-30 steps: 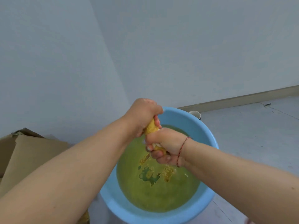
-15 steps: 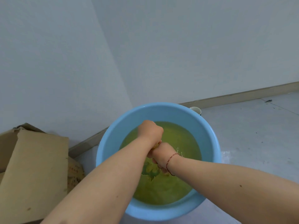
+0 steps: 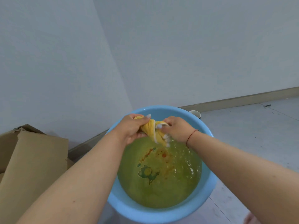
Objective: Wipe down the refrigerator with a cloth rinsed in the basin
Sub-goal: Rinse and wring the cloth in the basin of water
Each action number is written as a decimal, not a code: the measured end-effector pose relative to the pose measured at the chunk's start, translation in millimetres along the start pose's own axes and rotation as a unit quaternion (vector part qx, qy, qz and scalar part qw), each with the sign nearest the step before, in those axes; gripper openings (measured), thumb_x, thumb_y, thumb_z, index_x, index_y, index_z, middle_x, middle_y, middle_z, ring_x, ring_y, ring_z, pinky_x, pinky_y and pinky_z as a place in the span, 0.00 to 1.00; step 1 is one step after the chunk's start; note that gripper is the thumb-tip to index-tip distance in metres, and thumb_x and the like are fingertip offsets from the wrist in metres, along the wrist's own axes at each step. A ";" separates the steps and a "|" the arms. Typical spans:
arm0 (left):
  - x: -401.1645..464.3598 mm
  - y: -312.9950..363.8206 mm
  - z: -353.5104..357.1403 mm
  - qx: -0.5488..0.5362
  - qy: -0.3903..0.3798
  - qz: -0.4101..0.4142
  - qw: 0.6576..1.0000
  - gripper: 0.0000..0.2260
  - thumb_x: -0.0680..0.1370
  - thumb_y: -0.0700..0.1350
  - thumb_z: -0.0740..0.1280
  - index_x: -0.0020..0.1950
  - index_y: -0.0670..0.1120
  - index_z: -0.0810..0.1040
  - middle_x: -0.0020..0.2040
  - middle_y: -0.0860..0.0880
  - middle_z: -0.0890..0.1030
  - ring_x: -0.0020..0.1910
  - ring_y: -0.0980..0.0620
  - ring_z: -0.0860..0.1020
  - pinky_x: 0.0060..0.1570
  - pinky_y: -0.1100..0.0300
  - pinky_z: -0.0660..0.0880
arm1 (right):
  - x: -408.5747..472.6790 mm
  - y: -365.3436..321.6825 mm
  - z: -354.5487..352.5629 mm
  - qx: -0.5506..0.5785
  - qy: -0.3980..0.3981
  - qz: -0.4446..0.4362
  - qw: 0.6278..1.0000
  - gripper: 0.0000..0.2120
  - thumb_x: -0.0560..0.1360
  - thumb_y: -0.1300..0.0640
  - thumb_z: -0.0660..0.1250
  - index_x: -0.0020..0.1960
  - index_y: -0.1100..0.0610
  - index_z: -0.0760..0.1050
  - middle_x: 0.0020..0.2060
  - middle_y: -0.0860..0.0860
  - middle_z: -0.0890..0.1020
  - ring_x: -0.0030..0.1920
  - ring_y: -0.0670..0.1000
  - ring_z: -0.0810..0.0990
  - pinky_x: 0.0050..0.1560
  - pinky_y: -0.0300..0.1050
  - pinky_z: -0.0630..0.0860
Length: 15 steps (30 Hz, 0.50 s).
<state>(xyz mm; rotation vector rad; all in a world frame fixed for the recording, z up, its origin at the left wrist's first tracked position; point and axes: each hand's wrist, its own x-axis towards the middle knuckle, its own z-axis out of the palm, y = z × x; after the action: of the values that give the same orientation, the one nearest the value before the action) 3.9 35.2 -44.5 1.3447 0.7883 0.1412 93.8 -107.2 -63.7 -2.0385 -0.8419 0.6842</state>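
Note:
A round blue basin (image 3: 208, 189) stands on the floor, filled with yellowish-green water that ripples on the right side. Over its far half I hold a twisted yellow cloth (image 3: 152, 129) with a white edge. My left hand (image 3: 131, 129) grips the cloth's left end with curled fingers. My right hand (image 3: 175, 129), with a red string at the wrist, grips the right end. The cloth's lower tip hangs just above the water. No refrigerator is in view.
A brown cardboard box (image 3: 30, 160) lies on the floor at the left of the basin. A small white cup (image 3: 195, 113) stands behind the basin near the baseboard. Pale walls meet in a corner behind; grey floor spreads to the right.
Both hands rose from the water with the cloth and moved apart along it, so the twisted cloth now shows between them. The water ripples on the right.

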 end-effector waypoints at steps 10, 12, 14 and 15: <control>-24.0 19.5 -11.2 0.058 -0.203 0.012 0.977 0.25 0.67 0.40 0.68 0.64 0.49 0.72 0.55 0.43 0.79 0.51 0.44 0.79 0.50 0.49 0.78 | 0.5 -22.1 -43.2 0.491 0.099 0.078 0.862 0.15 0.75 0.50 0.68 0.49 0.63 0.75 0.39 0.59 0.78 0.42 0.58 0.80 0.50 0.58 0.80; -28.7 17.7 1.7 0.134 -0.190 0.044 0.972 0.26 0.67 0.52 0.72 0.64 0.53 0.73 0.58 0.46 0.80 0.54 0.46 0.80 0.56 0.47 0.77 | -3.1 -29.9 -48.0 0.505 0.049 0.096 0.856 0.16 0.76 0.50 0.67 0.51 0.63 0.74 0.39 0.59 0.77 0.41 0.59 0.80 0.45 0.56 0.81; -31.9 13.7 18.4 0.201 -0.169 0.105 0.959 0.27 0.64 0.58 0.75 0.62 0.55 0.74 0.58 0.49 0.81 0.55 0.49 0.81 0.58 0.47 0.77 | -7.9 -37.9 -52.0 0.508 -0.029 0.102 0.855 0.19 0.76 0.47 0.65 0.52 0.65 0.74 0.40 0.60 0.78 0.41 0.60 0.80 0.40 0.53 0.81; -33.1 11.5 25.8 0.199 -0.164 0.125 0.958 0.26 0.65 0.56 0.75 0.61 0.54 0.76 0.57 0.48 0.81 0.55 0.49 0.81 0.57 0.48 0.77 | -9.8 -40.1 -54.4 0.520 -0.061 0.099 0.846 0.22 0.77 0.45 0.62 0.50 0.65 0.76 0.39 0.61 0.80 0.40 0.60 0.81 0.40 0.53 0.81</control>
<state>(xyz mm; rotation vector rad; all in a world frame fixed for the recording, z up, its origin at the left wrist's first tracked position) -1.7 0.0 -19.7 1.7923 0.3707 -0.0469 113.3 -122.2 0.0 -1.0832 -0.1914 1.0902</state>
